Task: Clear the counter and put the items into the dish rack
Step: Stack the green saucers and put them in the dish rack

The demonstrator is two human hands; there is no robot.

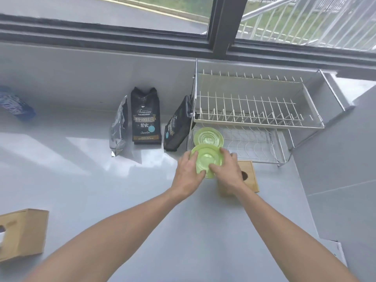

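Observation:
A two-tier wire dish rack (258,123) stands at the back right of the grey counter. One green plate (208,137) stands tilted at the left end of the rack's lower tier. A second green plate (206,159) is held just in front of it, at the rack's front left corner. My left hand (188,176) grips its left edge and my right hand (228,171) grips its right and lower edge. The upper tier holds nothing.
Two black coffee bags (146,119) (176,131) and a silver bag (119,127) stand left of the rack. A wooden box (249,176) sits under my right hand, another wooden box (22,233) at the front left, and a blue packet (14,104) lies far left.

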